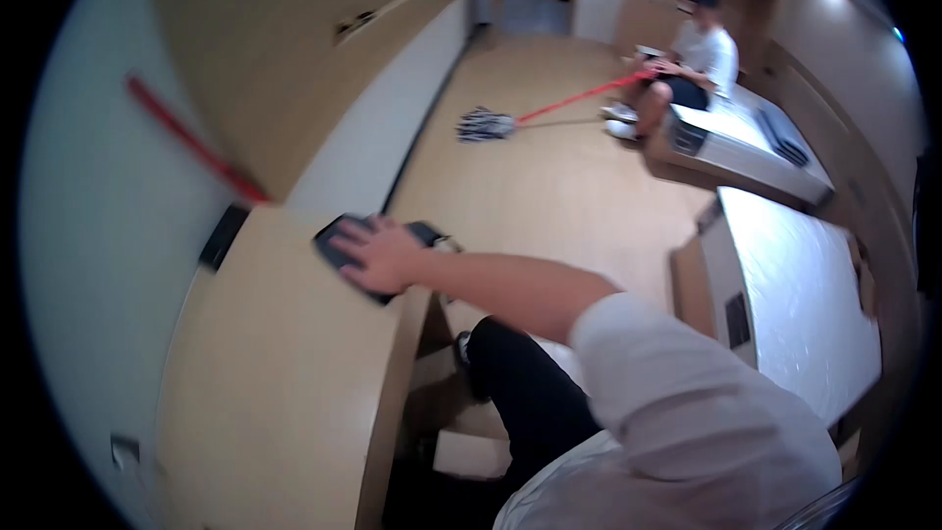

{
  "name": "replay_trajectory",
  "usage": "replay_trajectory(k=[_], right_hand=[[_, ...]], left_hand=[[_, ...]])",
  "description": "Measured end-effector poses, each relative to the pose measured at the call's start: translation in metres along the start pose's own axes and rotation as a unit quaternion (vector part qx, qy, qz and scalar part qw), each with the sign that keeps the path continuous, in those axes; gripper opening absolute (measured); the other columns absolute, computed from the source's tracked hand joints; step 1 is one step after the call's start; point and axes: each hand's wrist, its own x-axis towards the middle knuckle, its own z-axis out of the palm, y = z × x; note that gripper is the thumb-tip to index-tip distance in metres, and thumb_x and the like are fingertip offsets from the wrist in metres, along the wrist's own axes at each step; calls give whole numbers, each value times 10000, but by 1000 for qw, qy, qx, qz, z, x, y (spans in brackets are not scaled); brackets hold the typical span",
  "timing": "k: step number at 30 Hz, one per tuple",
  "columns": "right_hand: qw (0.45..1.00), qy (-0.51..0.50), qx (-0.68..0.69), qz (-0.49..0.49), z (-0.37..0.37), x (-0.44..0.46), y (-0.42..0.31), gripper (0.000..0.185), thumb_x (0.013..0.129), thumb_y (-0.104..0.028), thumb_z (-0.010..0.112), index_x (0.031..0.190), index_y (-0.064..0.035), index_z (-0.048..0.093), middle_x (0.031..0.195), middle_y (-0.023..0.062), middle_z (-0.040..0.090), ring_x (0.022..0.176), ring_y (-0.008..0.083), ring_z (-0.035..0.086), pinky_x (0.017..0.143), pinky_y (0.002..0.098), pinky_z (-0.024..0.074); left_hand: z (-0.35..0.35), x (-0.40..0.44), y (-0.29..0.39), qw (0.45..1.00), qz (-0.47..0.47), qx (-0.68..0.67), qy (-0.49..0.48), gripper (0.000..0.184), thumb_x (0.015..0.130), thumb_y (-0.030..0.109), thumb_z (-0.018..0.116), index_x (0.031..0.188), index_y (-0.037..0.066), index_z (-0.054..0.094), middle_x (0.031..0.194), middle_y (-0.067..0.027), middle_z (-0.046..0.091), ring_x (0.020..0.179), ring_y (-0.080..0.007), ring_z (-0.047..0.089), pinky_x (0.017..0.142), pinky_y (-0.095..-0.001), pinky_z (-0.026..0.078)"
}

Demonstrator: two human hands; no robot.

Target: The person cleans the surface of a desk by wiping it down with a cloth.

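Dark cloth (330,251) lies beneath the right hand (381,255) — fingers spread flat — left hand's state I cannot tell.

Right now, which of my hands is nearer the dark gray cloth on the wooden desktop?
Right. Your right hand lies on the dark gray cloth, fingers spread; your left hand is out of view, so its exact distance can't be judged.

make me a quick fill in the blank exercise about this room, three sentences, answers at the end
A dark cloth lies ____ the right hand and the desk.
The mop on the floor has a ____ handle.
The person holding the mop is ____, not standing.

Missing words: between; red; sitting
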Motion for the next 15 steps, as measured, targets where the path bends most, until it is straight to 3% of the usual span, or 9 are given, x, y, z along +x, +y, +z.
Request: replay_trajectory(k=[1, 2, 3, 4, 8, 15], right_hand=[[999, 18, -34, -8, 3, -2, 2, 689, 1047, -582, 395, 1636, -224, 388, 1718, 108, 331, 1540, 461, 306, 1244, 585, 270], [999, -3, -47, -9, 1, 0, 0, 674, 1057, -549, 359, 1653, -235, 356, 1737, 87, 292, 1557, 411, 286, 1236, 577, 255], [999, 4, -49, -12, 0, 1, 1, 666, 1062, -540, 366, 1651, -230, 360, 1733, 91, 298, 1561, 415, 281, 1253, 582, 236], [997, 17, -62, -40, 1, 4, 1, 663, 1066, -542, 368, 1648, -224, 363, 1730, 88, 305, 1563, 436, 269, 1263, 586, 226], [996, 3, -71, -48, 3, 26, -4, 656, 1075, -555, 368, 1652, -242, 352, 1738, 67, 285, 1546, 477, 276, 1244, 606, 240], [996, -6, -69, -61, 16, 119, -37, 657, 1073, -576, 366, 1651, -263, 351, 1741, 35, 283, 1548, 466, 285, 1242, 590, 262]], left_hand=[[-2, 5, 36, 963, -215, 150, -60, 563, 1089, 365, 533, 1394, -106, 582, 1437, -323, 581, 1347, -464, 539, 1196, -485, 405], [12, 14, 4, 961, -247, 111, -55, 545, 1096, 244, 514, 1523, -88, 453, 1586, -267, 468, 1491, -380, 439, 1248, -452, 339], [8, -5, -17, 945, -300, 112, -60, 564, 1094, 259, 517, 1532, -88, 440, 1585, -272, 468, 1485, -385, 446, 1247, -452, 342], [4, 6, 29, 936, -329, 113, -62, 565, 1100, 273, 513, 1535, -80, 441, 1591, -270, 462, 1487, -383, 445, 1247, -449, 344], [5, 14, 46, 935, -320, 144, -45, 525, 1090, 213, 553, 1517, -80, 468, 1575, -247, 489, 1477, -345, 474, 1227, -427, 379], [4, 16, 61, 936, -318, 146, -19, 471, 1067, 213, 566, 1464, -38, 540, 1564, -234, 503, 1474, -384, 456, 1232, -466, 363]])
